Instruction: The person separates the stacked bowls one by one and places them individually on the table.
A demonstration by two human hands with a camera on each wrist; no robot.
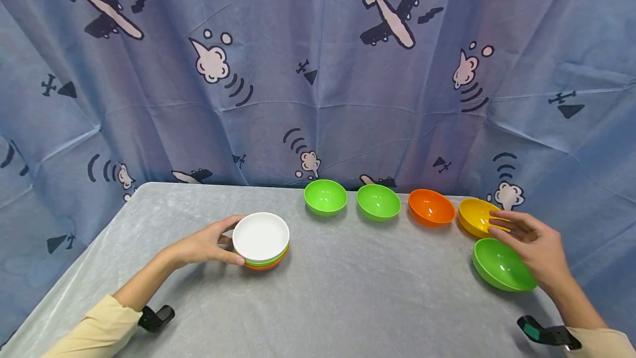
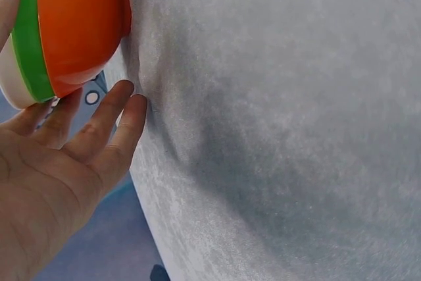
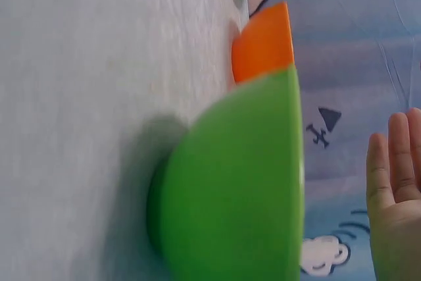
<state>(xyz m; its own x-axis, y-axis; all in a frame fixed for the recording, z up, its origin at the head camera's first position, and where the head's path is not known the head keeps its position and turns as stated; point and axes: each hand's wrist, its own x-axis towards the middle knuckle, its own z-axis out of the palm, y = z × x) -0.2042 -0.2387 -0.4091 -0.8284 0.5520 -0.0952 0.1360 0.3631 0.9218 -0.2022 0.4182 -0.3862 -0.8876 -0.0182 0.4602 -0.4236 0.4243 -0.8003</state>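
My left hand [image 1: 211, 243] holds a nested stack of bowls from its left side, thumb at the front and fingers behind. On top is a white bowl [image 1: 260, 236], with a green rim [image 2: 27, 37] beneath it and an orange bowl [image 2: 79, 27] at the bottom. The left wrist view shows several fingers spread beside the stack. Over at the right, my right hand [image 1: 536, 242] hovers with extended fingers above a green bowl [image 1: 502, 264] and by the edge of a yellow bowl [image 1: 477, 217]. Nothing is in its grasp.
Along the table's back edge stand a green bowl [image 1: 325, 198], a second green bowl [image 1: 379, 202] and an orange bowl [image 1: 431, 208], left of the yellow one. A grey cloth covers the table [image 1: 348, 291]. A blue patterned curtain [image 1: 278, 70] hangs behind.
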